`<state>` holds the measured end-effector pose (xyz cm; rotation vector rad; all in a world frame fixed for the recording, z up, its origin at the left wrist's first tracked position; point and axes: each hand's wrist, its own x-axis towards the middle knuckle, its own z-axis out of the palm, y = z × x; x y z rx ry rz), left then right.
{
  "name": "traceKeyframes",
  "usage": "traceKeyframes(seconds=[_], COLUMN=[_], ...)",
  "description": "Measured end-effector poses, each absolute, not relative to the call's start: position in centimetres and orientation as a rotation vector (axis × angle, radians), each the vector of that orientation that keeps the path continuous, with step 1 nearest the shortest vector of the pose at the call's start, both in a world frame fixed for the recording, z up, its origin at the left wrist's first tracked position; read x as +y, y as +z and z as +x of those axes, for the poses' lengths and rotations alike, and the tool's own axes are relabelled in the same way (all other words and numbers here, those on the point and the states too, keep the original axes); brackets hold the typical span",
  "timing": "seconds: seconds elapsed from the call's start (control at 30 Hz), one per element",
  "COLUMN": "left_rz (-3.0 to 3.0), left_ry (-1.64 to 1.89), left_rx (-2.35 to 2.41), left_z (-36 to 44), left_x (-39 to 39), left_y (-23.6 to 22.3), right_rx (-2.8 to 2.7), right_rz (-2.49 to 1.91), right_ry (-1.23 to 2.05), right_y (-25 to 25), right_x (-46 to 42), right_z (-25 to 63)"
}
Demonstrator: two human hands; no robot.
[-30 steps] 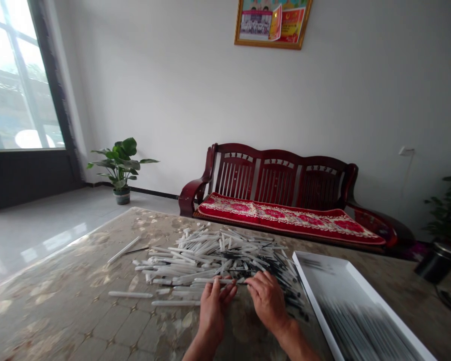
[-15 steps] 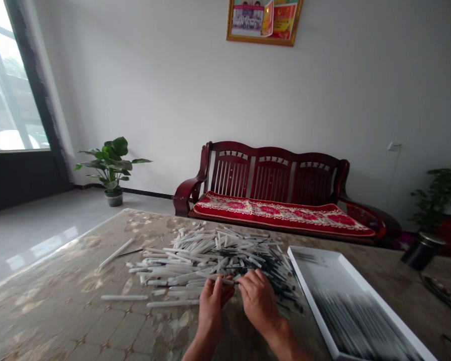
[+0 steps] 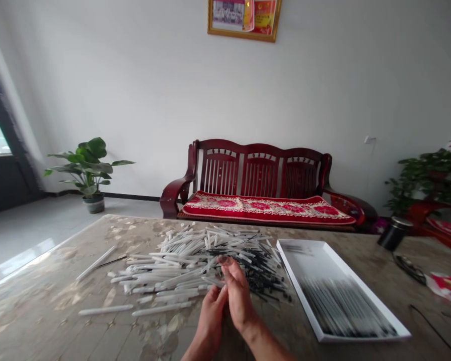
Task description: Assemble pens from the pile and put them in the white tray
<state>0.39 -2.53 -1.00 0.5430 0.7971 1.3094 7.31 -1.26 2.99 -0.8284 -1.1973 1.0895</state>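
Note:
My left hand (image 3: 211,308) is closed, its thumb and fingers pinched together against my right hand (image 3: 237,296). The right hand is closed too, its curled fingers above and beside the left fingertips. What lies between them is almost wholly hidden; half a second ago a whitish pen barrel showed there. Just beyond both hands spreads a heap of white pen barrels (image 3: 173,276). Black pen parts (image 3: 261,268), thin and dark, lie at the heap's right side. To the right stands a shallow white tray (image 3: 298,296) with a row of slim pens (image 3: 346,306) inside.
A patterned cloth covers the table (image 3: 108,333). Several stray barrels (image 3: 105,310) lie left of the heap. At the right are a black cylindrical container (image 3: 394,234), a dark cable (image 3: 409,271) and a red-and-white packet (image 3: 449,287). Beyond the table stands a wooden bench (image 3: 261,165).
My hands have drawn closer together, the right one turning upright against the left. The view has swung to the right, so more of the tray and the table's right side shows.

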Motion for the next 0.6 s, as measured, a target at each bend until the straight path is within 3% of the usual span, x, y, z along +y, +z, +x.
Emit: traceKeyframes(seconds=[0.2,0.4,0.6], left_rz=[0.250,0.104,0.111], left_ry=[1.416,1.433,1.416], left_rx=[0.841,0.749,0.739], left_z=[-1.0,-1.5,-1.1], left_x=[-1.3,-1.0,-1.0], left_y=[-0.8,-0.2,-0.5], right_rx=[-0.899,-1.495,-1.959], right_rz=[-0.965,-1.505,-1.684], right_ry=[0.959,0.572,0.236], right_y=[4.4,2.3,0.5], right_x=[0.0,0.5,-1.5], right_z=[12.6,19.7,18.2])
